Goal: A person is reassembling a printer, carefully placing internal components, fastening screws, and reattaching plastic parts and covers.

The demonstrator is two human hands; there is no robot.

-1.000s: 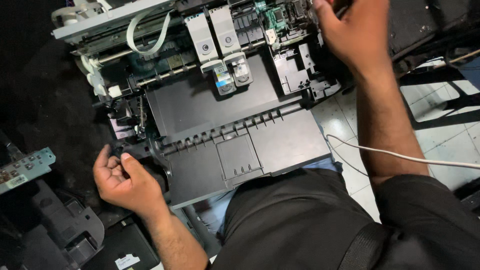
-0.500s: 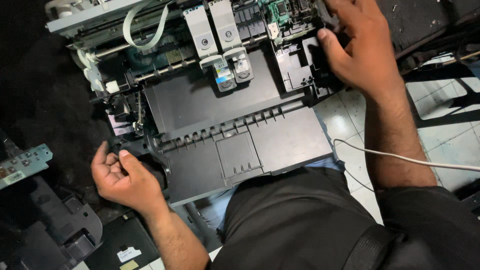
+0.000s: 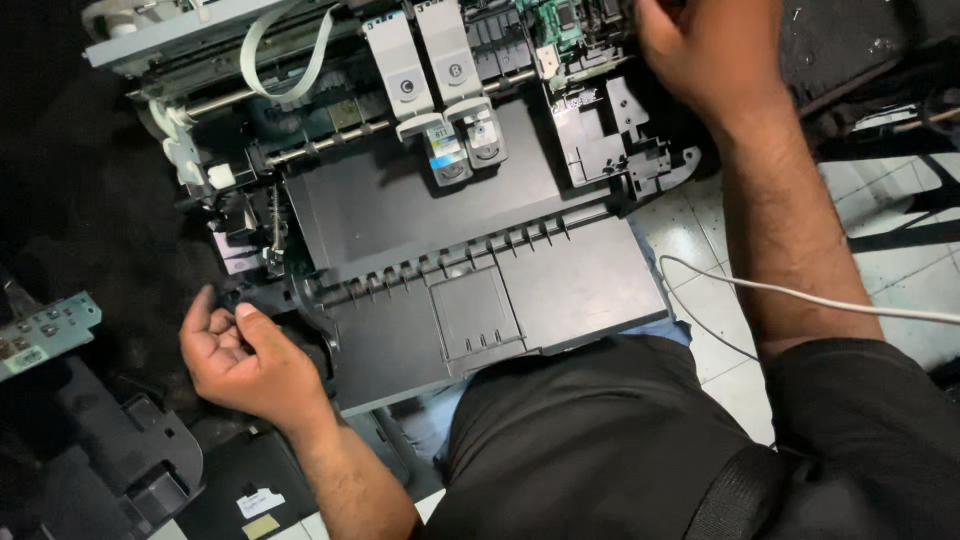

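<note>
So the opened-up printer point(image 3: 450, 260) sat across the person's lap, long axis running left to right, both hands on its ends. Left hand point(image 3: 245, 360) curled loosely on the near-left corner, gripping nothing I could see. Right hand point(image 3: 715, 55) was clamped over the far-right frame, by the green circuit board point(image 3: 560, 18). Compared to a second earlier, the right hand had settled lower; ink cartridges point(image 3: 465, 145) hadn't budged.

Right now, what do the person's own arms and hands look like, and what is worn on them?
Both hands, left hand and right hand, are bare: no gloves, rings or watch visible. Both forearms are uncovered. A black short sleeve covers the right upper arm; no sleeve shows on the left.
</note>
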